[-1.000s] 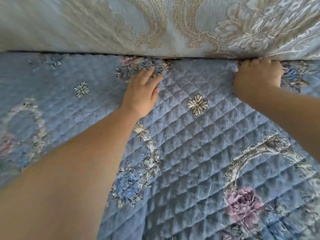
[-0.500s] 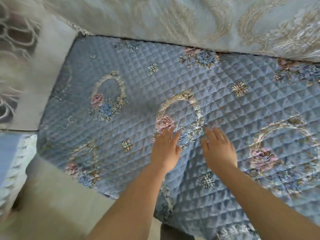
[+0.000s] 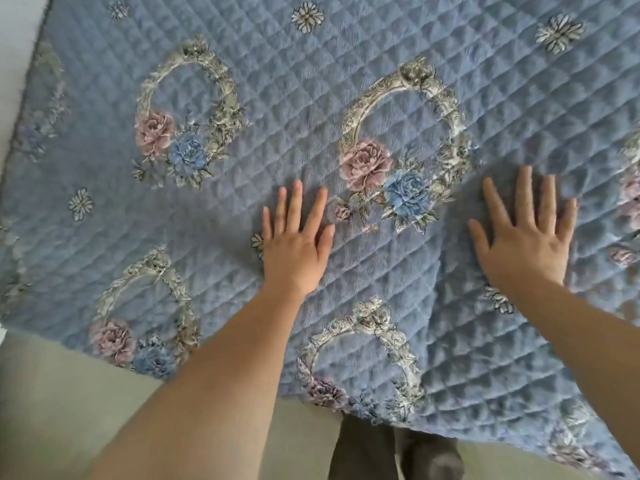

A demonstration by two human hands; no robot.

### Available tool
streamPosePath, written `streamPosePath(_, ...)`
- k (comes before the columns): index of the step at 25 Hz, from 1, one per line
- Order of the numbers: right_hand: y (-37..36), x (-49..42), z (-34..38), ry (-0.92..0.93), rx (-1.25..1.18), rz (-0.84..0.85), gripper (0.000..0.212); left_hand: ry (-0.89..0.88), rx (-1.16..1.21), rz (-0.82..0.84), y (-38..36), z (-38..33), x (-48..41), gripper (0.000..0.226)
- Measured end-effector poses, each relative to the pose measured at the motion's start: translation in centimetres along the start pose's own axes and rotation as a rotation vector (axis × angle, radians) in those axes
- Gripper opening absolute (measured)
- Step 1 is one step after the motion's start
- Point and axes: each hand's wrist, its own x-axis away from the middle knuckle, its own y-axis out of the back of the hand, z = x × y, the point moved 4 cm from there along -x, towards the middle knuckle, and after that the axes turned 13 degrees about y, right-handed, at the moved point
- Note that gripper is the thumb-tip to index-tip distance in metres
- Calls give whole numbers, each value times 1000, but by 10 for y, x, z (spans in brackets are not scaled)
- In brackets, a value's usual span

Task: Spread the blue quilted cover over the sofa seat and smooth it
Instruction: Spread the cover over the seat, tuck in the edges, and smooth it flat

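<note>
The blue quilted cover (image 3: 298, 109), printed with flower wreaths and small daisies, lies spread across the sofa seat and fills most of the view. Its front edge hangs over the seat's front. My left hand (image 3: 294, 244) rests flat on the cover near the middle, fingers apart, palm down. My right hand (image 3: 526, 237) lies flat on the cover to the right, fingers spread, beside a soft ridge in the fabric. Neither hand holds anything.
A pale floor (image 3: 52, 403) shows below the cover's front edge. My dark trouser legs (image 3: 391, 452) stand at the bottom centre against the sofa front. A strip of the pale sofa arm (image 3: 14, 46) runs along the upper left.
My hands left the back crease of the sofa, came toward the front of the seat and spread apart flat. The view dropped lower; the backrest is out of sight.
</note>
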Motion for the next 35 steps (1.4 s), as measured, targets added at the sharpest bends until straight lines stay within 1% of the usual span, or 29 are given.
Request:
streamPosePath(1, -9, 15, 2, -3, 6, -28, 61, 10, 7, -31, -9, 4, 13, 54)
streamPosePath(3, -17, 35, 3, -28, -8, -81, 60, 30, -1, -41, -20, 15, 37, 56)
streamPosePath(5, -12, 35, 5, -13, -53, -101, 60, 52, 16, -46, -16, 19, 39, 59)
streamPosePath(6, -7, 35, 6, -18, -73, -108, 60, 41, 42, -71, -8, 11, 38, 58)
streamPosePath(8, 2, 38, 6, -26, -120, -149, 59, -69, 63, -141, 5, -20, 35, 55)
streamPosePath(10, -5, 44, 6, -7, -82, -151, 59, -162, 46, -160, -1, -54, 32, 55)
streamPosePath(12, -26, 52, 9, 22, -20, -90, 60, -134, -9, -134, -19, -67, 34, 58)
streamPosePath(13, -35, 50, 8, 23, -7, -87, 61, -114, -60, -137, -28, -66, 31, 59)
streamPosePath(16, -36, 46, 4, 33, -35, -27, 62, -73, -105, -62, -31, -68, 33, 59)
streamPosePath(18, -20, 52, 0, 63, -122, 21, 62, -13, -42, 32, -14, -82, 44, 60)
streamPosePath(19, -9, 60, -3, 98, -195, 59, 61, -33, -9, 107, -7, -94, 55, 60)
streamPosePath(20, 4, 71, -8, 134, -265, 86, 61, -109, 5, 167, 1, -111, 69, 59)
streamPosePath(21, 15, 82, -14, 150, -317, 88, 62, -222, 6, 179, 7, -127, 82, 59)
streamPosePath(22, 28, 93, -29, 126, -347, 62, 64, -316, 6, 162, 17, -147, 92, 58)
streamPosePath(23, 40, 105, -51, 66, -360, 30, 66, -361, 37, 162, 28, -170, 95, 59)
streamPosePath(26, 66, 124, -136, -124, -334, -42, 67, -355, 107, 209, 64, -246, 90, 55)
streamPosePath(28, 80, 124, -201, -206, -313, -43, 61, -353, 93, 157, 85, -297, 85, 56)
streamPosePath(30, 89, 115, -252, -231, -299, -60, 57, -297, 75, 129, 94, -334, 71, 57)
streamPosePath(33, 87, 88, -330, -209, -255, -57, 58, -194, -6, 111, 84, -389, 51, 59)
streamPosePath(35, 81, 56, -383, -212, -227, -62, 59, -183, -39, 58, 69, -428, 25, 60)
